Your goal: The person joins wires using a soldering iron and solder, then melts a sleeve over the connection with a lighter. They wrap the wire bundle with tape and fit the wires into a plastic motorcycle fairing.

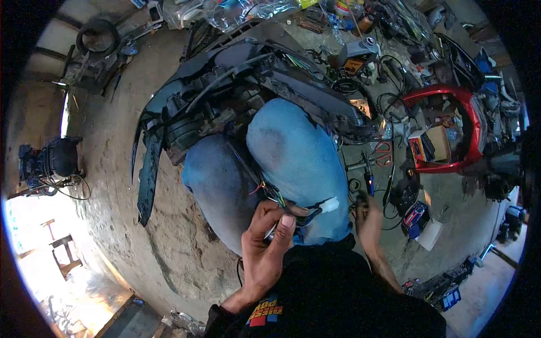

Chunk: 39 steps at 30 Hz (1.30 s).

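My left hand (266,248), over my lap, pinches a wiring harness (278,197) between thumb and fingers. Thin coloured wires run up from the grip into a dark sheathed cable (239,155) lying between my knees. A white connector (328,204) sticks out to the right of these fingers, above my thigh. My right hand (369,222) reaches down beside my right leg, close to the tools on the floor. Its fingers are dark and smeared, so I cannot tell what they hold. Just above that hand lies a screwdriver with a blue handle (369,183).
A dark motorcycle frame with body panels (225,73) stands right before my knees. On the right are red-handled pliers (384,153), a red plastic fairing (479,127), a small open box (434,145) and loose cables. A tyre (97,36) sits at the back left.
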### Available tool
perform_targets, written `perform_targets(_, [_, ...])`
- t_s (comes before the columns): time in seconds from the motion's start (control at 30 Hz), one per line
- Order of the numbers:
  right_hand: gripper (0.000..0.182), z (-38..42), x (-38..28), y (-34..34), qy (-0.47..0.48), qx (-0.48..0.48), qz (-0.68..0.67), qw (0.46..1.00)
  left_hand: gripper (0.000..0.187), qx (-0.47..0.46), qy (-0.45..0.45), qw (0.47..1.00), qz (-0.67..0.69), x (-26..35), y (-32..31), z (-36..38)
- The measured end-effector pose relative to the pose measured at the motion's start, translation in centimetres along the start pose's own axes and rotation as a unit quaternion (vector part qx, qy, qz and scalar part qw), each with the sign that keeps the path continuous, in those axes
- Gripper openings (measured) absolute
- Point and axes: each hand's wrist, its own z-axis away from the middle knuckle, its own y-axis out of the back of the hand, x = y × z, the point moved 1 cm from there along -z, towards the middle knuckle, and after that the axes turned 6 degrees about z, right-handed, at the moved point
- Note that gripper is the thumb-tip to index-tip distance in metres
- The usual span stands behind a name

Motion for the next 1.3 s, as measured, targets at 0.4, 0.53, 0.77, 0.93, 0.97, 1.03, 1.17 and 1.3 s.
perform_targets(0.4, [0.032, 1.9, -22.4, 7.9, 0.374, -0.019, -0.095, 0.922, 0.033, -0.059, 0.011, 0.996, 0.067, 1.1, 0.7, -0.9])
perform_targets(0.53, [0.025, 1.3, -23.0, 9.1, 0.400, -0.038, -0.058, 0.914, 0.048, -0.026, 0.097, 0.985, 0.144, 2.0, 1.2, -1.5])
perform_targets(0.77, [0.020, 2.1, -23.6, 9.1, 0.265, -0.118, -0.155, 0.944, 0.044, -0.030, 0.172, 0.954, 0.244, 2.8, -0.2, -2.4])
perform_targets(0.93, [0.017, 2.0, -23.7, 9.0, 0.166, -0.214, -0.185, 0.945, 0.032, -0.048, 0.150, 0.931, 0.330, 0.6, 0.1, -2.7])
perform_targets(0.97, [0.017, 2.0, -23.5, 8.7, 0.155, -0.227, -0.194, 0.942, 0.031, -0.056, 0.149, 0.924, 0.349, 0.4, 0.2, -2.7])
perform_targets(1.03, [0.017, 2.1, -22.8, 7.7, 0.134, -0.233, -0.251, 0.930, 0.030, -0.065, 0.172, 0.906, 0.381, 0.2, 0.4, -2.8])
perform_targets(1.17, [0.020, 2.6, -22.1, 6.8, 0.112, -0.224, -0.318, 0.914, 0.028, -0.058, 0.205, 0.888, 0.409, 0.7, -0.1, -2.9])
perform_targets(1.3, [0.020, 2.5, -22.7, 7.9, 0.118, -0.223, -0.271, 0.929, 0.026, -0.058, 0.182, 0.891, 0.412, 0.8, -0.6, -3.1])
